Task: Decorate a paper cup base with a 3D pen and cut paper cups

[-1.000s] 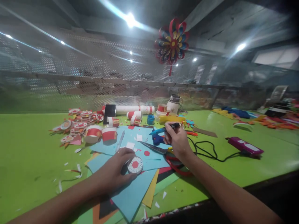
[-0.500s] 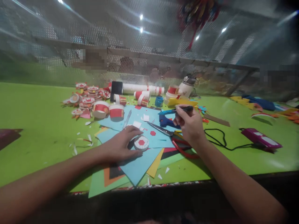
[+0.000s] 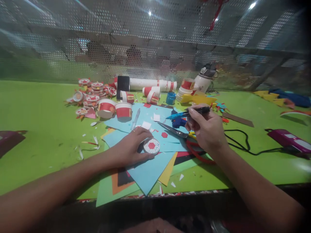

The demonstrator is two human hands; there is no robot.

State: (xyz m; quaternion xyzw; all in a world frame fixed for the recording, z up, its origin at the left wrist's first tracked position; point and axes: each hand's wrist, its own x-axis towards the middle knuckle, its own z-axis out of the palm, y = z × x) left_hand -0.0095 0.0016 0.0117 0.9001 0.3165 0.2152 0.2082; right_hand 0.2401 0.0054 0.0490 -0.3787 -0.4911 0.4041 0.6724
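Observation:
On light blue paper (image 3: 148,176), my left hand (image 3: 132,147) holds a small round disc (image 3: 152,146) between thumb and fingers. The disc is white with blue dots and a red hexagon at its middle. My right hand (image 3: 206,127) grips a black brush with a blue tip (image 3: 178,115), raised over the paper. Scissors (image 3: 173,130) with red and yellow handles lie under and beside my right hand. A red hexagon piece (image 3: 164,135) and white paper squares (image 3: 156,117) lie between the hands. Behind them stands a blue paint jar (image 3: 171,98).
Red-and-white paper cups (image 3: 123,110) and a pile of decorated discs (image 3: 92,98) stand at the back left. Farther back are a phone (image 3: 123,86) and a bottle (image 3: 203,81). A purple device (image 3: 289,140) with a black cord lies right.
The camera view has shifted, so the table items appear moved. My left hand still holds the disc, and my right hand still holds the brush above the paper.

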